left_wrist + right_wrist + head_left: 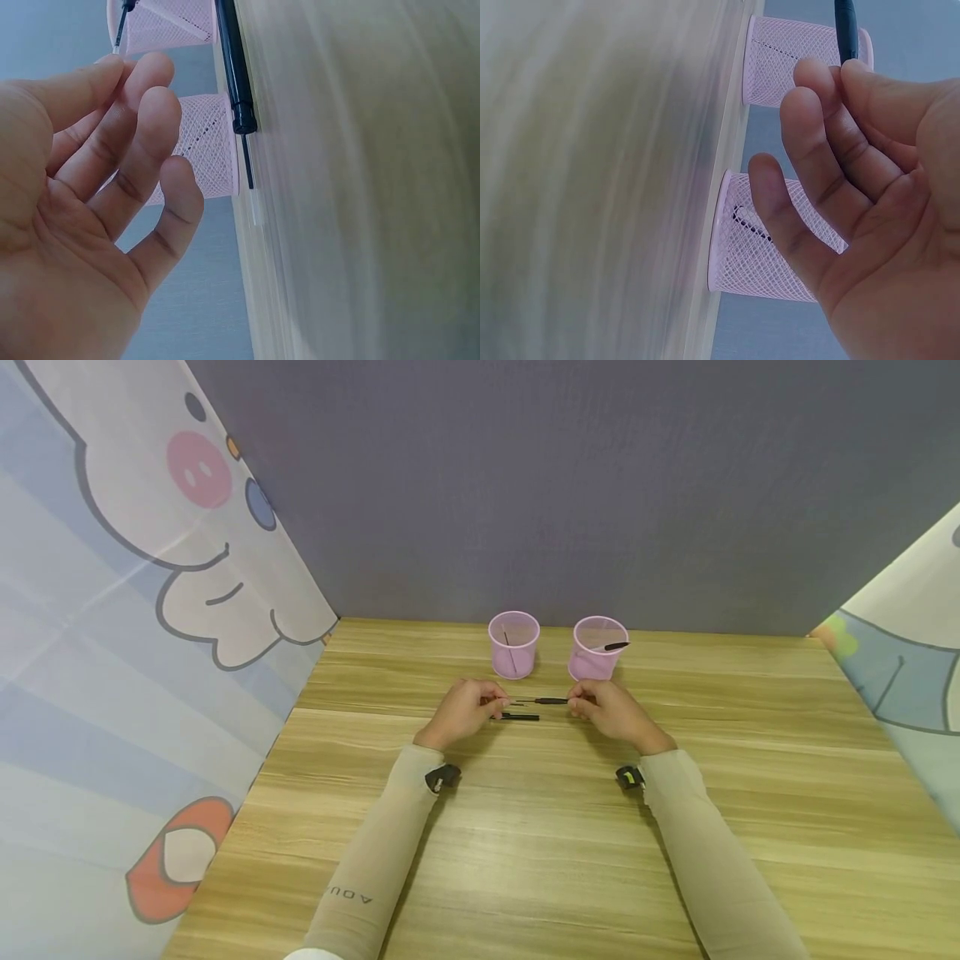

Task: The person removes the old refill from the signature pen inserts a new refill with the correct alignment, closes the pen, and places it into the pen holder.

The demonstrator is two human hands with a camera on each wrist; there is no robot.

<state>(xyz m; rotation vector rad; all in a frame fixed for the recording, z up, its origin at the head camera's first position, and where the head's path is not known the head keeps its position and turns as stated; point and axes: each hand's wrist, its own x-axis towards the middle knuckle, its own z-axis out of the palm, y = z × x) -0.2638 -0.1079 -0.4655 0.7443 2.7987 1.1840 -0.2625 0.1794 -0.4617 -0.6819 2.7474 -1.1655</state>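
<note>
In the head view, my left hand (467, 710) and right hand (609, 706) face each other over the table. Thumb and fingertips of the right hand pinch the end of a slim black pen-like piece (846, 30). Its thin end points towards the left hand, whose thumb and index finger pinch a thin, pale tip (116, 49) below a dark part. Whether the two pieces are joined is too small to tell. Below the left hand a black pen (519, 717) lies on the table; in the left wrist view a thin dark rod and clear end extend from it.
Two pink mesh cups stand behind the hands. A thin dark stick leans in the left cup (514, 652); the right cup (597, 652) holds a clear pen with a black end (617, 646). A grey wall (570, 493) rises behind the wooden table (540, 860).
</note>
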